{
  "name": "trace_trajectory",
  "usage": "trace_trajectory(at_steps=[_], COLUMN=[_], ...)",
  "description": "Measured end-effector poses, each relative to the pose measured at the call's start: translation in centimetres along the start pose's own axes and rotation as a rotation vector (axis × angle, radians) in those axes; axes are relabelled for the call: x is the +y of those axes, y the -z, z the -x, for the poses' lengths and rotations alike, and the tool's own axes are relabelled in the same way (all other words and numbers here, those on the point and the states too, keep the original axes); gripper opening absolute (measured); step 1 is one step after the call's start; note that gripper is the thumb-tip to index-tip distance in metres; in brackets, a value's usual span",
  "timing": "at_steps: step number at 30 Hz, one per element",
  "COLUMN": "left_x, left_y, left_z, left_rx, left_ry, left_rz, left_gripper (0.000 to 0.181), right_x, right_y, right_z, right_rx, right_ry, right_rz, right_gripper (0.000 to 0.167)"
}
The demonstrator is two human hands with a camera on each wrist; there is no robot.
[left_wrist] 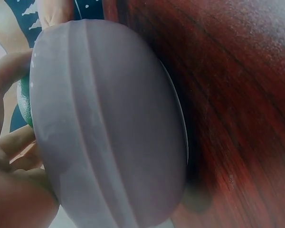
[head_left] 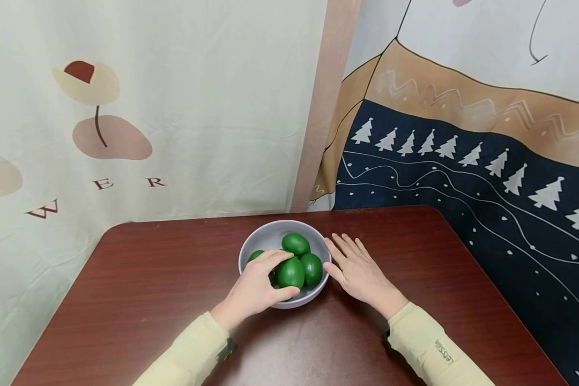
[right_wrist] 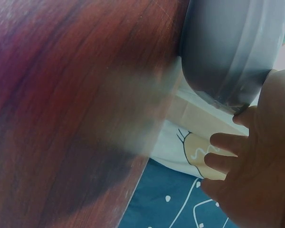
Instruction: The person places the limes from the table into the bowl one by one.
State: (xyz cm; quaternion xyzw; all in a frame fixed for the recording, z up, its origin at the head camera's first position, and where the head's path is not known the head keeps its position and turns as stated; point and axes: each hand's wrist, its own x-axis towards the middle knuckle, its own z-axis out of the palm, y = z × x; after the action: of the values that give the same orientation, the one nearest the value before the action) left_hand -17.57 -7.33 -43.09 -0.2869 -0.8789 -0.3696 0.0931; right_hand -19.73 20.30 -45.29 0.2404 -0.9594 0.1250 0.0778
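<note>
A light grey-purple bowl [head_left: 259, 234] holds several smooth, dark green oval fruits, with one fruit [head_left: 296, 244] at the back and another fruit [head_left: 312, 269] at the right. My left hand [head_left: 257, 284] reaches over the near left rim and grips a green oval fruit [head_left: 290, 273] between thumb and fingers. In the left wrist view the bowl's side [left_wrist: 118, 118] hides most of that fruit. Beside the bowl, my right hand [head_left: 359, 272] has its fingers extended; thumb and index finger touch the right side of the rim. The right wrist view shows its spread fingers [right_wrist: 225, 142] by the bowl wall.
The bowl stands near the back edge of a dark red-brown wooden table [head_left: 140, 295]. Behind it hangs a pale printed curtain [head_left: 212, 107]. A dark blue cloth with white trees [head_left: 415, 177] hangs along the right side.
</note>
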Motion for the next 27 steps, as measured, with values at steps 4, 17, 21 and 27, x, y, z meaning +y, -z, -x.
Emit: trace_trajectory(at_steps=[4, 17, 21, 27], left_x=[0.14, 0.36, 0.41, 0.42], left_y=[-0.26, -0.9, -0.77, -0.55], left_z=[-0.16, -0.18, -0.03, 0.05], left_rx=[-0.019, -0.027, -0.027, -0.053], left_ry=[0.004, 0.014, 0.011, 0.028], left_rz=[-0.029, -0.042, -0.039, -0.027], left_gripper=[0.065, 0.068, 0.069, 0.07], right_x=[0.07, 0.07, 0.02, -0.05], right_y=[-0.04, -0.06, 0.03, 0.05], right_z=[-0.03, -0.1, -0.06, 0.0], right_rx=[-0.005, -0.021, -0.013, -0.008], right_ry=[-0.004, -0.012, -0.005, -0.002], right_rz=[-0.005, -0.011, -0.009, -0.004], right_gripper=[0.065, 0.065, 0.065, 0.065])
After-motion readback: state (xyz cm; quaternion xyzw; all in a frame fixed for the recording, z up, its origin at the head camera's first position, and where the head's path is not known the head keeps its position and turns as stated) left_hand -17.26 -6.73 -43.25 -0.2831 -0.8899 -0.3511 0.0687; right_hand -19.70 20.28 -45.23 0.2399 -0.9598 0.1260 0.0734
